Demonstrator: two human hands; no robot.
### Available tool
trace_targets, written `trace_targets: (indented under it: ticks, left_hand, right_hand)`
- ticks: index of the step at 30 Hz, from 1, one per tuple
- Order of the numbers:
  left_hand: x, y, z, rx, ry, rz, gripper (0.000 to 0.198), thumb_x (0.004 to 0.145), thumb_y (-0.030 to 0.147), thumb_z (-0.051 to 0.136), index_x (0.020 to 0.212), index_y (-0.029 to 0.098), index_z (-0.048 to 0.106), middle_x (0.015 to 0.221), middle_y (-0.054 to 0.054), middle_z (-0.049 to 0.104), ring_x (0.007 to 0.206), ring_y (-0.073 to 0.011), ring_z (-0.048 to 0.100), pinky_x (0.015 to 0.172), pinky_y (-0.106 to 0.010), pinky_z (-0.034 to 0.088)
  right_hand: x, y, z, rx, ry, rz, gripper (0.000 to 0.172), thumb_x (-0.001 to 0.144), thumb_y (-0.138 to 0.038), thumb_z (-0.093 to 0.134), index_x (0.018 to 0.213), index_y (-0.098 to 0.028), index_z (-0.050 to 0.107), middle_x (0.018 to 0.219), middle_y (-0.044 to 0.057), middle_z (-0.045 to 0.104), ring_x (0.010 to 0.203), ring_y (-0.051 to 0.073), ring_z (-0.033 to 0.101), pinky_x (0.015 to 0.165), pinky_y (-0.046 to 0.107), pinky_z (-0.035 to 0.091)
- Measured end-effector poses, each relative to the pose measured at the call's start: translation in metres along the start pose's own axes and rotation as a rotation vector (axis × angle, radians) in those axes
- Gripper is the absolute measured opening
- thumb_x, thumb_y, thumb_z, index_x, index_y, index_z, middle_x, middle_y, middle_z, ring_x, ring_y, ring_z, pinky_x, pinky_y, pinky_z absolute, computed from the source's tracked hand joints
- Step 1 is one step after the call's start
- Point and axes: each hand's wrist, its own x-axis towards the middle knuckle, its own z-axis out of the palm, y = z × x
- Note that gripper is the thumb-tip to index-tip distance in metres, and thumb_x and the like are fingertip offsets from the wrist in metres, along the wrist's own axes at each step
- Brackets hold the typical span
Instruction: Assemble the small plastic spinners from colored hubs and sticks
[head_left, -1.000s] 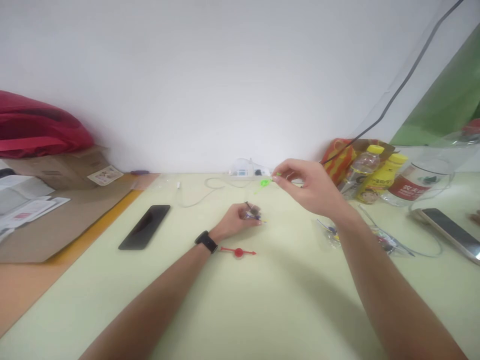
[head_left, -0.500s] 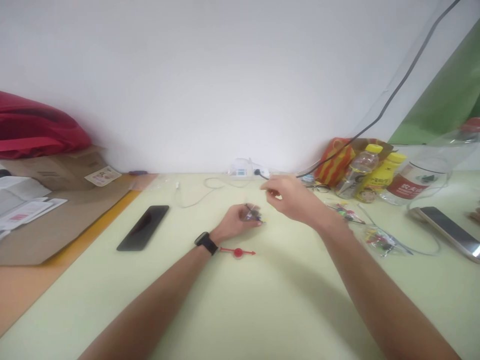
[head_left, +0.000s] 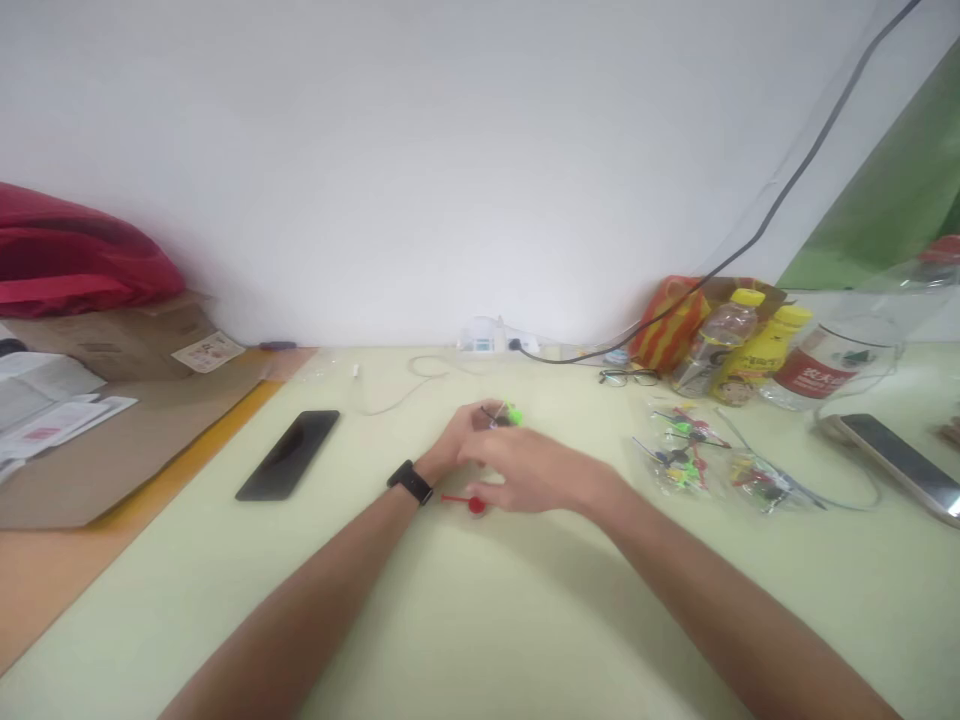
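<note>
My left hand [head_left: 459,442], with a black watch [head_left: 409,482] on the wrist, rests on the pale green table [head_left: 525,620] with its fingers curled round a small bundle of thin plastic pieces; a green piece [head_left: 513,413] sticks out at its top. My right hand [head_left: 532,470] lies low over the table just in front of the left hand, fingers bent downward above a red plastic piece [head_left: 471,504] with a round middle. The right fingertips are hidden from me, so I cannot see whether they touch the red piece.
A black phone [head_left: 289,453] lies to the left. Clear bags of coloured plastic pieces [head_left: 686,440] sit to the right, with glasses [head_left: 628,377], bottles [head_left: 757,355] and a second phone [head_left: 896,462] beyond. Cables and a power strip [head_left: 487,343] run along the wall. Cardboard [head_left: 112,440] lies far left.
My right hand came down from the raised position at the back and moved toward me, over the red piece. The green piece it held is now at my left hand.
</note>
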Motion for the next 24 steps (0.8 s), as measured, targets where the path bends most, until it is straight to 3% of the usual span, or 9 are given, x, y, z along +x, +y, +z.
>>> trace_targets:
  ticks: [2,4,7,10,13,17,20,24]
  left_hand:
    - [0.000,-0.001,0.002,-0.006,-0.012,0.002,0.039,0.076,0.037,0.084,0.103,0.014,0.069,0.100,-0.010,0.073,0.089,-0.0216,0.068,0.081,-0.033,0.053]
    - [0.000,-0.002,0.004,-0.006,-0.008,0.016,0.039,0.074,0.036,0.086,0.101,0.014,0.069,0.101,-0.011,0.073,0.091,-0.0218,0.068,0.083,-0.033,0.053]
    - [0.001,-0.004,0.005,-0.030,-0.009,0.014,0.037,0.074,0.035,0.086,0.098,0.014,0.069,0.099,-0.010,0.073,0.090,-0.0208,0.068,0.081,-0.032,0.053]
    - [0.002,-0.006,0.002,0.005,-0.003,0.006,0.031,0.076,0.034,0.083,0.094,0.014,0.069,0.090,-0.007,0.073,0.081,-0.0198,0.068,0.072,-0.030,0.052]
    - [0.002,-0.008,0.000,0.075,0.016,0.019,0.025,0.078,0.034,0.080,0.083,0.013,0.069,0.081,-0.006,0.072,0.076,-0.0197,0.066,0.066,-0.029,0.050]
    - [0.000,-0.006,0.003,0.122,0.051,-0.008,0.031,0.076,0.036,0.084,0.095,0.015,0.073,0.092,-0.008,0.075,0.087,-0.0229,0.069,0.076,-0.032,0.053]
    - [0.000,-0.004,0.007,0.093,0.032,0.003,0.035,0.076,0.039,0.085,0.100,0.016,0.073,0.099,-0.009,0.076,0.092,-0.0239,0.070,0.083,-0.035,0.055]
    - [-0.001,0.000,0.006,0.051,-0.006,0.013,0.032,0.078,0.039,0.083,0.098,0.016,0.073,0.094,-0.008,0.076,0.085,-0.0214,0.071,0.080,-0.034,0.054]
  right_hand:
    - [0.008,0.000,0.022,0.002,-0.131,-0.011,0.003,0.089,-0.020,0.063,0.088,-0.017,0.064,0.085,0.005,0.068,0.072,0.018,0.056,0.059,0.028,0.031]
    - [0.013,0.003,0.037,0.046,-0.206,-0.027,0.010,0.088,-0.009,0.058,0.084,-0.017,0.064,0.080,0.004,0.066,0.068,0.015,0.054,0.058,0.027,0.030]
    - [0.014,0.007,0.039,0.120,-0.194,-0.022,0.017,0.083,-0.002,0.056,0.081,-0.017,0.062,0.078,0.002,0.065,0.066,0.014,0.053,0.058,0.027,0.031]
    - [0.010,0.011,0.020,0.219,-0.082,-0.015,0.014,0.081,-0.004,0.057,0.081,-0.018,0.059,0.078,0.001,0.065,0.068,0.014,0.054,0.059,0.025,0.035]
    - [0.003,0.015,-0.010,0.419,0.125,-0.046,0.011,0.083,-0.008,0.058,0.085,-0.019,0.057,0.081,0.000,0.066,0.070,0.013,0.058,0.061,0.024,0.042]
    - [-0.011,0.027,-0.045,0.505,0.470,-0.008,0.008,0.083,-0.012,0.059,0.084,-0.020,0.056,0.078,-0.001,0.064,0.067,0.013,0.059,0.063,0.026,0.046]
    - [-0.020,0.036,-0.058,0.478,0.489,0.030,0.007,0.082,-0.013,0.060,0.084,-0.019,0.058,0.079,0.000,0.065,0.066,0.014,0.061,0.064,0.027,0.048]
    - [-0.022,0.039,-0.056,0.352,0.360,0.048,0.002,0.085,-0.017,0.060,0.084,-0.019,0.061,0.080,0.001,0.067,0.069,0.015,0.061,0.064,0.027,0.047]
